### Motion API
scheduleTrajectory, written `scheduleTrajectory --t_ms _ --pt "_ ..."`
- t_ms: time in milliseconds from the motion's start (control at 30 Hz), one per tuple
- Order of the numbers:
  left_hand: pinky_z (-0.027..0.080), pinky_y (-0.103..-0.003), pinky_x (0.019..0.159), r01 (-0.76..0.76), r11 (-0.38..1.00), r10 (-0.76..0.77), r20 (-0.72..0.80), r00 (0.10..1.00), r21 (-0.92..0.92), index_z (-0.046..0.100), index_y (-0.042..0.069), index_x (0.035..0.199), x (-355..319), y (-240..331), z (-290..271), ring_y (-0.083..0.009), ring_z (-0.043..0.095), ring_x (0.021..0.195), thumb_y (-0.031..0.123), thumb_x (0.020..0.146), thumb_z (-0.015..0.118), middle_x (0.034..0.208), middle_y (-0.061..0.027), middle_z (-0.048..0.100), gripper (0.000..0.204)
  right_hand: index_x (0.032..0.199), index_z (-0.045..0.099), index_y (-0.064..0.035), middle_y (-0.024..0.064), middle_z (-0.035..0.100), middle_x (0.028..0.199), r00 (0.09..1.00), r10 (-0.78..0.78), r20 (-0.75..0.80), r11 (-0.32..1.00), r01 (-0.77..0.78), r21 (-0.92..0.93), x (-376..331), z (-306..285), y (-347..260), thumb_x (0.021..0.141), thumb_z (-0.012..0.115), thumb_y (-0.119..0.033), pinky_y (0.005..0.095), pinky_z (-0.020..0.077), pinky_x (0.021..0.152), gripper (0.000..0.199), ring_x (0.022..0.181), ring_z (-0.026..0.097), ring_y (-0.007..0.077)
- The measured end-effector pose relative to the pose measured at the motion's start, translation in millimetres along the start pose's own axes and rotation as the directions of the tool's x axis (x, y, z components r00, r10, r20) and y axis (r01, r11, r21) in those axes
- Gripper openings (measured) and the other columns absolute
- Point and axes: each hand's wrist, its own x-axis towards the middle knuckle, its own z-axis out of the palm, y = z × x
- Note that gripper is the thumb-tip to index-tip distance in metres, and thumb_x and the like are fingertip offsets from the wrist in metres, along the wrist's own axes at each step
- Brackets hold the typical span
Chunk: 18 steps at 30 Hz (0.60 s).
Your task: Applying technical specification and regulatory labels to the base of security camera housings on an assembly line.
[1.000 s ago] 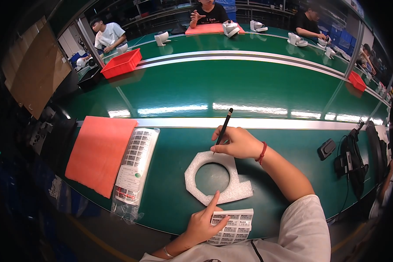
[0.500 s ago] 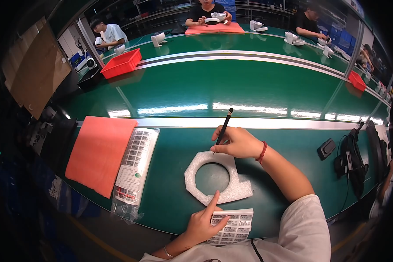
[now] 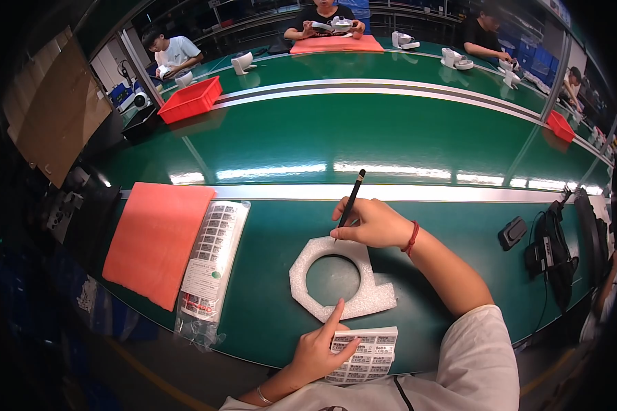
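Observation:
A white foam piece (image 3: 300, 282) with a round hole and a side tab lies flat on the green table in front of me. My right hand (image 3: 370, 222) pinches a slim black pen-like tool (image 3: 352, 198); its lower end points down at the foam's far edge, and whether it touches is unclear. Between the thumb and fingers of my left hand (image 3: 319, 349) is a sheet of printed labels (image 3: 367, 356), near the table's front edge. That hand's index finger reaches out to the near side of the foam ring.
Left of the foam lie a plastic-wrapped stack of label sheets (image 3: 212, 257) and a pink foam sheet (image 3: 158, 240). A small black object (image 3: 512, 233) and black cables (image 3: 552, 253) sit at the right. Beyond stand a red bin (image 3: 192, 99), a pink mat (image 3: 336, 45) and several co-workers.
My hands, the tool and the foam stay in place. Across the table, a co-worker has raised a white ring-shaped part off the pink mat; the one at far left has lowered a white object.

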Motion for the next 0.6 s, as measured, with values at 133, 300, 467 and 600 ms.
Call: scheduleTrajectory --t_ms 133,300,467,600 --pt "0.057 -0.032 0.063 -0.005 1.000 0.006 -0.005 1.000 0.004 0.035 -0.006 0.149 -0.1 -0.4 0.3 -0.0222 0.072 0.067 0.024 0.086 0.076 0.083 -0.0082 0.072 0.081 0.106 0.064 -0.0020 0.0141 0.074 0.087 1.000 0.003 -0.001 1.000 -0.003 0.019 -0.5 -2.0 -1.8 0.084 0.076 -0.033 0.0349 0.0533 0.081 0.040 0.084 0.072 0.0265" --pt "0.057 -0.032 0.063 -0.007 1.000 0.007 -0.005 1.000 0.005 0.035 -0.006 0.149 -0.3 -0.9 0.4 -0.0225 0.072 0.068 0.024 0.086 0.076 0.084 -0.0082 0.072 0.081 0.106 0.064 -0.0020 0.0142 0.075 0.088 1.000 0.030 -0.010 1.000 -0.030 0.010 -1.0 -3.5 -4.0 0.085 0.076 -0.032 0.0348 0.0534 0.081 0.038 0.084 0.072 0.0262" --pt "0.057 -0.032 0.063 0.005 1.000 -0.005 0.003 1.000 0.016 0.035 -0.006 0.150 -0.2 -0.4 0.2 -0.0225 0.072 0.068 0.024 0.086 0.076 0.084 -0.0081 0.072 0.081 0.103 0.066 -0.0033 0.0109 0.073 0.087 1.000 0.022 -0.019 1.000 -0.022 -0.009 -1.4 0.1 -4.4 0.086 0.076 -0.028 0.0324 0.0523 0.076 0.032 0.081 0.069 0.0191" --pt "0.057 -0.033 0.063 0.007 1.000 -0.007 0.007 1.000 -0.003 0.034 -0.006 0.150 -0.1 0.2 -0.3 -0.0224 0.072 0.068 0.024 0.087 0.076 0.084 -0.0080 0.072 0.081 0.101 0.066 -0.0037 0.0110 0.074 0.089 1.000 0.006 -0.021 0.998 -0.007 -0.056 -2.1 3.1 -5.0 0.087 0.076 -0.027 0.0325 0.0535 0.080 0.030 0.085 0.071 0.0208"
